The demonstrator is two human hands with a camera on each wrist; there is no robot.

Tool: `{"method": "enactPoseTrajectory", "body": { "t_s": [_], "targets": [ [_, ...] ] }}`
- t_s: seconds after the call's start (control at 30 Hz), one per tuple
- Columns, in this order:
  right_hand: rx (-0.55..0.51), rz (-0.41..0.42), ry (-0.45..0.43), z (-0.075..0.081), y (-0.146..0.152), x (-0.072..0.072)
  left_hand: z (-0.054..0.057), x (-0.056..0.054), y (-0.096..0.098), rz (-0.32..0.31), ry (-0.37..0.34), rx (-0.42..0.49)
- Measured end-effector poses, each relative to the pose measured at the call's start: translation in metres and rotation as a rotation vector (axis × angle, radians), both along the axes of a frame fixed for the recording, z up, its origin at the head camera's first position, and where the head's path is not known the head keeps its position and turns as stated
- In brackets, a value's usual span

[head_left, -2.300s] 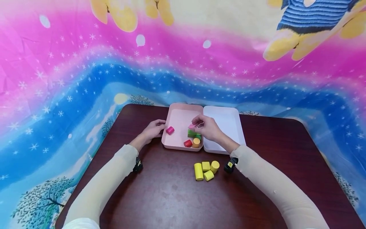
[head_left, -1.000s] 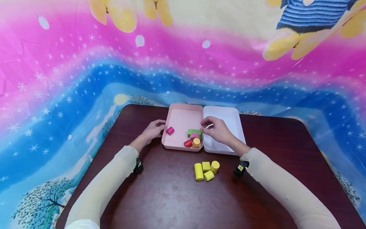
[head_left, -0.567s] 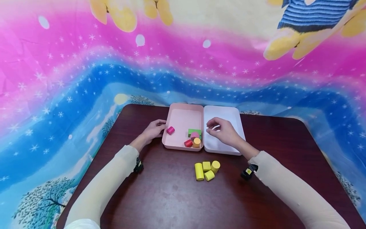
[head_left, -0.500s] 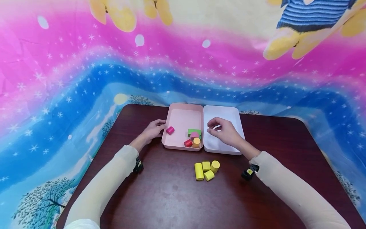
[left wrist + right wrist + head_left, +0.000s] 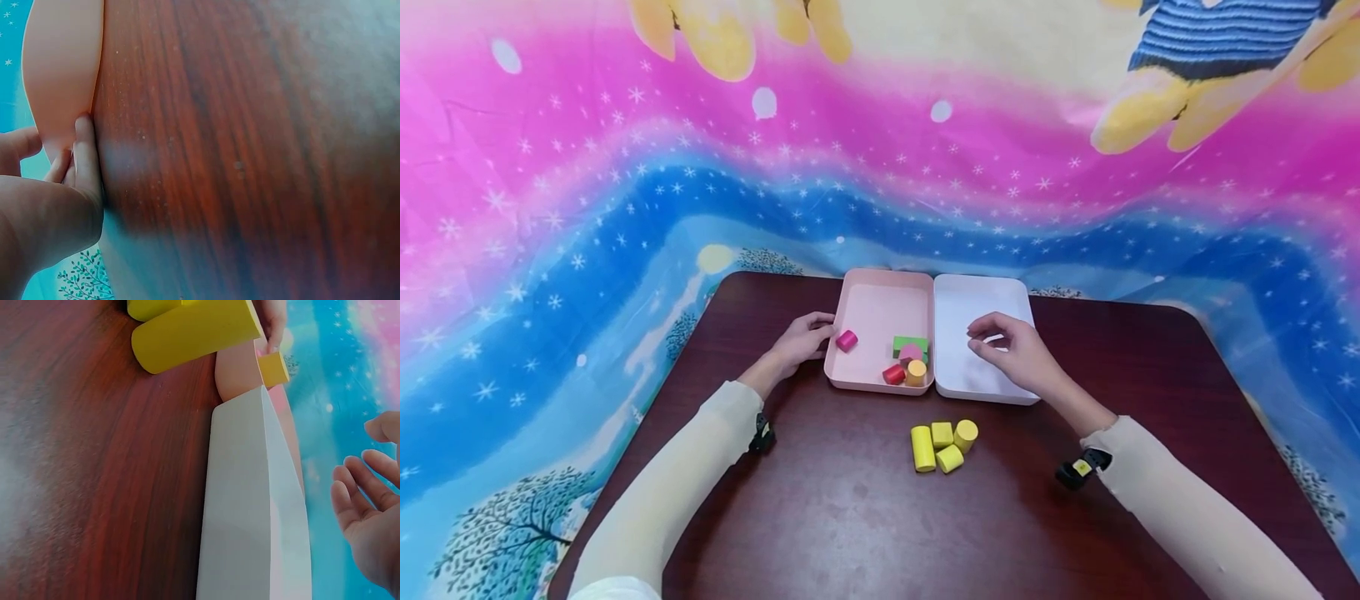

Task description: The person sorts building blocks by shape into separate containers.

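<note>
My left hand (image 5: 802, 342) rests its fingers on the left side of the pink tray (image 5: 883, 300); in the left wrist view the fingertips (image 5: 84, 125) lie along its outer wall. Near them inside the tray is a magenta block (image 5: 847, 340). At the tray's right, a pink rounded block (image 5: 912, 353) sits in front of a green block (image 5: 904, 342), beside a red block (image 5: 893, 374) and an orange cylinder (image 5: 916, 372). Above the white tray (image 5: 955, 379) hovers my right hand (image 5: 1018, 354), holding nothing, its fingers loosely bent in the right wrist view.
Several yellow blocks, among them a long cylinder (image 5: 922, 448) and a cube (image 5: 942, 434), lie on the dark wooden table (image 5: 835, 517) in front of the trays. Both trays stand side by side at the back, against a patterned cloth backdrop (image 5: 880, 183).
My right hand has let go of the pink rounded block by the green one, then drawn back to the right over the white tray. My left hand has stayed in place.
</note>
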State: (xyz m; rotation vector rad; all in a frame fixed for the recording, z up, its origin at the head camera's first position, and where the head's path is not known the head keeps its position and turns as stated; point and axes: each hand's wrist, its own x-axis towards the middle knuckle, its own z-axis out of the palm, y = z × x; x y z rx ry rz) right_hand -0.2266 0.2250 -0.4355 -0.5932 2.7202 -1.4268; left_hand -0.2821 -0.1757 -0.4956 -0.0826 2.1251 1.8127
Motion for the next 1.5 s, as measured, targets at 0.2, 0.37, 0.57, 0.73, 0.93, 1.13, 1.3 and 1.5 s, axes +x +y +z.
{"method": "enactPoseTrajectory", "body": {
  "t_s": [0.2,0.37,0.57,0.73,0.93,1.13,1.3,1.5],
  "targets": [
    [-0.009,-0.016,0.004,-0.001,0.012,0.007,0.0,0.001,0.0,-0.002,0.006,0.003],
    [-0.038,-0.033,0.012,0.0,0.024,0.011,-0.001,0.001,0.0,0.001,0.003,0.0],
    [-0.067,-0.06,0.001,0.0,0.038,0.014,0.0,0.001,0.0,0.003,0.008,0.007],
    [-0.084,-0.076,0.008,0.0,0.046,0.018,0.0,0.001,0.001,0.003,0.005,0.009],
    [-0.132,-0.119,0.005,-0.002,0.055,0.02,0.0,0.001,0.0,0.001,0.006,0.017],
    [-0.181,-0.159,-0.009,-0.002,0.063,0.019,-0.001,0.0,0.0,0.001,0.01,0.011],
    [-0.224,-0.188,-0.027,-0.005,0.07,0.014,-0.001,0.0,0.0,-0.001,0.007,0.011],
    [-0.238,-0.23,-0.032,-0.012,0.08,0.006,-0.001,0.001,0.0,0.002,0.008,0.011]
  ]
}}
